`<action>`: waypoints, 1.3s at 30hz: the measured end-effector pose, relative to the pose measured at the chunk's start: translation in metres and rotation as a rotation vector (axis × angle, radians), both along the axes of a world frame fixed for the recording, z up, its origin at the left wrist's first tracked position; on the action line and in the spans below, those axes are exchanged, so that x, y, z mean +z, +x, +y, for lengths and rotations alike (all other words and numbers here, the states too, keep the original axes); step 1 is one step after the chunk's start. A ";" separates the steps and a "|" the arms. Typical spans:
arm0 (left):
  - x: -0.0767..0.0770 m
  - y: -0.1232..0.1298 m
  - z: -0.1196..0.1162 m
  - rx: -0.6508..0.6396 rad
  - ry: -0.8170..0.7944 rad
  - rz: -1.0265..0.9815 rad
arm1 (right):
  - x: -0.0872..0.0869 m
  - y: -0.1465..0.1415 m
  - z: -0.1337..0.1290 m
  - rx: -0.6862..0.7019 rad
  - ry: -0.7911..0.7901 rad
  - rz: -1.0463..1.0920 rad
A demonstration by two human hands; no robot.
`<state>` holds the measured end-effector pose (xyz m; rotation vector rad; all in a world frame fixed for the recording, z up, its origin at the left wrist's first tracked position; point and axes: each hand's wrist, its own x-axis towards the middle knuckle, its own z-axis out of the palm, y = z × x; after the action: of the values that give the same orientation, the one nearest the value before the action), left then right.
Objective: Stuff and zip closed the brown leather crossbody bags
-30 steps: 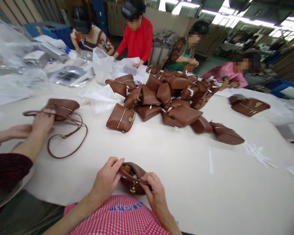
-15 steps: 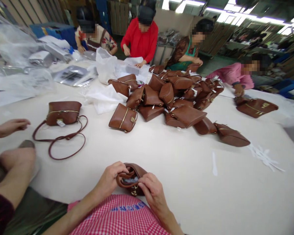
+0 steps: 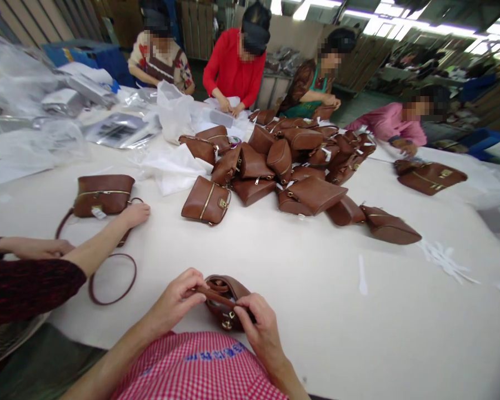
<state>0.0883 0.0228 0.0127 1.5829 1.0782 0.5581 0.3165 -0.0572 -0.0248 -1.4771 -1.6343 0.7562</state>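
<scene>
A small brown leather handbag (image 3: 239,289) stands on the table close to my apron, its top open and a gold clasp on the near side. Across its mouth runs a brown strap (image 3: 220,299). My left hand (image 3: 185,291) pinches the strap's left end between thumb and fingers. At the opening's right edge, my right hand (image 3: 260,319) is closed on the strap's other end, against the bag. More coiled strap shows inside the mouth; the bag's depth is hidden.
A heap of brown handbags (image 3: 291,161) covers the table's middle. To the left, a co-worker's arm (image 3: 104,236) reaches over another handbag (image 3: 102,194). White strips (image 3: 445,261) lie at right, plastic wrapping (image 3: 29,133) at far left. Several people work across the table.
The strap now stretches straight between my hands; my left hand has shifted slightly left and up. The co-worker at left has reached forward to the handbag and its strap.
</scene>
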 end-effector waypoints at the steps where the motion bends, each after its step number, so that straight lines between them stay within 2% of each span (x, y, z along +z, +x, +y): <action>1: 0.000 0.002 0.001 -0.013 0.011 0.026 | -0.001 0.000 0.000 0.006 0.001 0.000; 5: 0.006 0.018 0.005 -0.083 -0.035 0.065 | -0.002 0.001 0.001 0.023 -0.003 -0.022; 9: 0.012 0.033 0.005 -0.149 -0.020 0.099 | 0.005 -0.003 0.011 0.155 0.029 -0.290; 11: 0.009 0.034 0.004 -0.129 0.028 0.115 | 0.010 -0.007 0.017 0.204 0.047 -0.433; 13: 0.004 0.031 0.003 -0.098 0.079 0.114 | 0.013 -0.011 0.021 0.206 0.034 -0.477; 19: -0.011 0.023 0.004 -0.015 0.246 0.136 | 0.004 -0.021 0.024 0.095 -0.063 -0.538; 22: -0.016 0.021 0.006 0.075 0.121 0.141 | -0.001 -0.019 0.024 0.084 -0.056 -0.476; 26: -0.020 0.019 0.007 0.145 -0.243 0.052 | -0.003 -0.015 0.022 0.076 -0.056 -0.368; 28: -0.018 0.020 0.005 0.177 -0.274 0.048 | -0.004 -0.014 0.020 0.065 -0.068 -0.304; 31: -0.012 0.027 0.002 0.209 -0.091 0.133 | -0.006 -0.015 0.019 0.022 -0.103 -0.217; 34: -0.006 0.038 0.000 0.147 0.146 0.251 | -0.004 -0.017 0.022 -0.011 -0.144 -0.140; 37: -0.005 0.045 0.000 0.055 0.305 0.318 | 0.009 -0.010 0.023 -0.026 -0.268 0.031; 39: -0.005 0.045 -0.001 0.043 0.359 0.349 | 0.021 0.002 0.017 0.012 -0.315 0.109</action>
<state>0.1334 0.0221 0.0079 2.0275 1.3277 0.5375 0.3184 -0.0399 -0.0042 -1.6108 -1.4916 1.1212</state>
